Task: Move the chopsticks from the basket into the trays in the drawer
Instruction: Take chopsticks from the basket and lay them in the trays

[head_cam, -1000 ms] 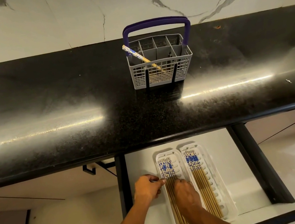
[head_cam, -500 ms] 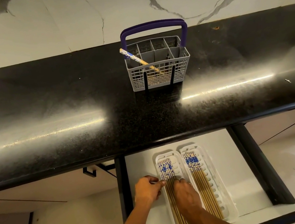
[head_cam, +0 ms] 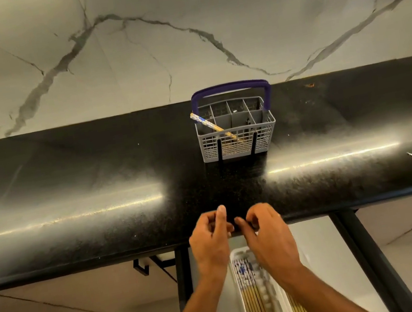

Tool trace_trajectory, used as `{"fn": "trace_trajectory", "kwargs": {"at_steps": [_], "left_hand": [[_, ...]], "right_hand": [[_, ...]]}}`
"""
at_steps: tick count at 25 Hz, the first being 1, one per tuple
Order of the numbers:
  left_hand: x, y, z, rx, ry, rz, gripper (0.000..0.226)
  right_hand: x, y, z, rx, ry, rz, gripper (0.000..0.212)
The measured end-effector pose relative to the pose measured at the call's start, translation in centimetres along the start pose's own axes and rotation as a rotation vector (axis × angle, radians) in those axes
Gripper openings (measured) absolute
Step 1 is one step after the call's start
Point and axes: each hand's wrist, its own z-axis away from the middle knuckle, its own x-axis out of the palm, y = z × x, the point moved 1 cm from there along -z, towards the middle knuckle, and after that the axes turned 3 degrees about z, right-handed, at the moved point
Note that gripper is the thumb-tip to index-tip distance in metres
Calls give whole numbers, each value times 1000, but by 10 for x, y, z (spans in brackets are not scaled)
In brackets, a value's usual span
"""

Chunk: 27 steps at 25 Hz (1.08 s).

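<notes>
A grey cutlery basket (head_cam: 239,147) with a purple handle stands on the black counter near the wall. One chopstick (head_cam: 212,126) with a blue-patterned end leans in its left front compartment. Below the counter edge, a white tray (head_cam: 241,299) in the open drawer holds several chopsticks (head_cam: 255,308) laid lengthwise; a second tray to its right is mostly hidden by my right arm. My left hand (head_cam: 210,239) and my right hand (head_cam: 270,235) hover side by side over the counter's front edge, fingers loosely curled, holding nothing.
The black granite counter (head_cam: 93,174) runs the full width, backed by a white marble wall (head_cam: 179,37). Dark drawer rails (head_cam: 365,251) flank the open drawer. A black cabinet handle (head_cam: 141,267) sits under the counter at the left.
Both hands have risen from the left tray in the drawer up to the counter's front edge. The camera has tilted upward, so less of the drawer shows.
</notes>
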Motion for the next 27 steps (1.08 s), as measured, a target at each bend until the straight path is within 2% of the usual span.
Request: {"fn": "trace_trajectory", "kwargs": {"at_steps": [3,7,9,12,13,15,16,22,24,27], "left_hand": [[-2,55,-30,119,55,46,17],[-3,114,-77,192,125,92,14],[0,135,-106,146,121,49,33],[11,147,-140,42,66,-150,57],[16,148,-148,15,49,-203,54],[25,150,-157,-6,50,-270,20],[30,149,-162,-5,64,-285,12],[50,137,-176,33,194,-186,16],[53,135,-180,16,228,-69,5],[56,133,-188,-42,214,168,12]], "right_hand": [[-34,-27,-32,-108,179,-87,23],[-67,-56,-80,-185,320,-183,22],[-74,-64,-108,-202,323,-198,18],[-74,-67,-147,-201,235,-169,11],[-71,-66,-158,-194,195,-140,9],[-67,-63,-177,-187,145,-90,9],[-64,-61,-184,-183,127,-80,9],[-51,-43,-202,-150,74,-148,11],[-48,-34,-202,-135,64,-149,11],[-49,-23,-203,-121,49,-163,10]]}}
